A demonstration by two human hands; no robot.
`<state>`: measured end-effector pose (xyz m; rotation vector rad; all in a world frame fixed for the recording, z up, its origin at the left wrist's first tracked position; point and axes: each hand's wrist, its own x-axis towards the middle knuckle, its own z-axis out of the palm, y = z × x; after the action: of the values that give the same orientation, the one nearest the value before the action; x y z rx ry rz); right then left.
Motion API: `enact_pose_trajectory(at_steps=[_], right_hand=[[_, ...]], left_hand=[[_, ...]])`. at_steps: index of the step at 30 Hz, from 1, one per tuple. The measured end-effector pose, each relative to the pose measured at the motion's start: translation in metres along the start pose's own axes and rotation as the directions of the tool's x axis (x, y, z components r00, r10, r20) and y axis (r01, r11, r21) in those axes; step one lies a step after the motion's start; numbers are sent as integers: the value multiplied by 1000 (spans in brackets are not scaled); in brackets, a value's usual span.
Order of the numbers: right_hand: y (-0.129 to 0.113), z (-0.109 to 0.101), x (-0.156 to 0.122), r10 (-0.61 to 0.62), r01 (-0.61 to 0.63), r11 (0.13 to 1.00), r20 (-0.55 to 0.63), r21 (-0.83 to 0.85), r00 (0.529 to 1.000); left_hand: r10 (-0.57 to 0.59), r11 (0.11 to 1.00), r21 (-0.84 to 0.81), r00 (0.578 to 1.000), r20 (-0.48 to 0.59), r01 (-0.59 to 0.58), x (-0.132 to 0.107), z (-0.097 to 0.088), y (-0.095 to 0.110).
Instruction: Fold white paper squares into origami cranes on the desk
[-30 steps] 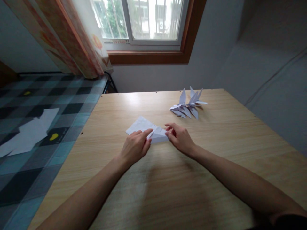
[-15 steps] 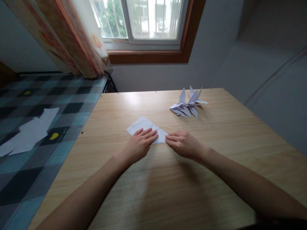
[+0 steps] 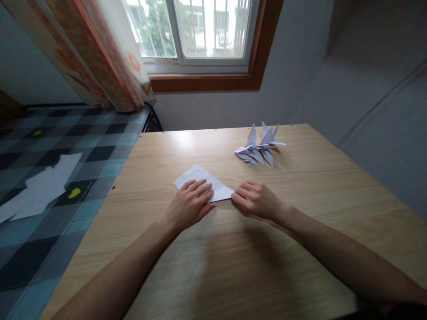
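Observation:
A folded piece of white paper [image 3: 220,191], kite-like with a narrow point on the right, lies on the wooden table. My left hand [image 3: 191,201] rests flat across its lower left part, fingers stretched out and slightly apart. At the right point, my right hand [image 3: 255,199] has its fingers curled together, pinching the paper's tip. The fingertips hide the very end of that tip. Beyond the right hand, a group of folded white paper pieces with pointed, wing-like flaps [image 3: 258,149] stands near the table's far edge.
The light wooden table [image 3: 300,240] has its far edge below a window [image 3: 213,31]. To its left is a surface with a checkered cloth [image 3: 30,249], bearing several loose white paper sheets [image 3: 46,186]. A curtain [image 3: 103,58] hangs at the back left.
My right hand's fingers have curled from lying extended at the paper's point to pinching it. My left hand has shifted slightly left on the paper. The view has tilted a little.

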<state>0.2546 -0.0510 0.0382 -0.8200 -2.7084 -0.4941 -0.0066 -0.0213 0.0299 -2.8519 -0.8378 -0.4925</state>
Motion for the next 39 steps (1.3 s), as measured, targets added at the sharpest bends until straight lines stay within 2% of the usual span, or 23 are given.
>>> enact_pose_trajectory(at_steps=[3, 5, 7, 9, 11, 13, 14, 16, 17, 19, 20, 22, 23, 24, 26, 28, 30, 32, 35, 37, 39], right_hand=[[-6, -1, -3, 38, -34, 999, -192, 28, 981], [-11, 3, -7, 96, -75, 993, -258, 89, 961], [-13, 9, -11, 137, -103, 986, -282, 132, 950], [-13, 16, -14, 125, -88, 986, -281, 140, 952], [-10, 21, -15, 112, -80, 989, -274, 125, 955], [-8, 23, -15, 114, -89, 991, -279, 100, 954], [-7, 23, -15, 109, -89, 993, -287, 81, 952], [-6, 21, -14, 80, -72, 997, -320, 38, 944], [-6, 20, -13, 61, -57, 998, -333, 21, 941], [-5, 19, -10, 14, -11, 1000, -326, 14, 945], [-4, 20, -8, -15, 25, 999, -305, 29, 952], [-3, 23, -5, -75, 99, 991, -245, 89, 967], [-3, 25, -4, -93, 122, 985, -218, 123, 971], [-3, 27, -4, -99, 130, 979, -195, 154, 976], [-3, 29, -3, -81, 113, 973, -161, 199, 984], [-5, 28, -3, -57, 90, 969, -147, 229, 988], [-6, 26, -3, -41, 75, 964, -135, 255, 990], [-8, 24, -3, -28, 60, 961, -119, 271, 993], [-8, 25, -4, -19, 56, 958, -131, 280, 991], [-7, 28, -4, -20, 64, 958, -158, 281, 987], [-7, 29, -4, -16, 65, 959, -176, 274, 984]], left_hand=[[-53, 994, 87, 993, -106, 62, 0, -5, 4], [-138, 987, 58, 973, -185, 151, 0, -7, 6], [-255, 967, -92, 927, -274, 239, 2, -10, 7], [-416, 890, -337, 852, -319, 308, 6, -15, 8], [-601, 712, -608, 752, -270, 351, 12, -21, 9], [-744, 434, -847, 651, -146, 306, 18, -27, 10], [-779, 285, -927, 622, -74, 246, 21, -28, 11], [-789, 33, -988, 612, 65, 149, 25, -27, 11], [-777, -49, -990, 618, 121, 132, 26, -25, 11], [-746, -129, -977, 632, 209, 170, 25, -18, 10], [-732, -132, -968, 637, 240, 212, 23, -14, 9], [-694, -65, -932, 654, 300, 358, 19, -7, 6], [-689, 30, -894, 657, 305, 447, 16, -4, 4], [-695, 164, -828, 659, 289, 537, 14, -2, 2], [-723, 485, -597, 677, 138, 639, 9, 1, -1], [-659, 729, -305, 748, -74, 613, 5, 2, -4], [-495, 869, -86, 848, -189, 488, 2, 2, -6], [-371, 921, 43, 907, -200, 387, 1, 2, -8], [-366, 913, 126, 915, -171, 389, 0, 2, -12], [-355, 925, 118, 932, -65, 361, -1, 4, -17], [-306, 951, 68, 947, 101, 300, -2, 7, -22]])
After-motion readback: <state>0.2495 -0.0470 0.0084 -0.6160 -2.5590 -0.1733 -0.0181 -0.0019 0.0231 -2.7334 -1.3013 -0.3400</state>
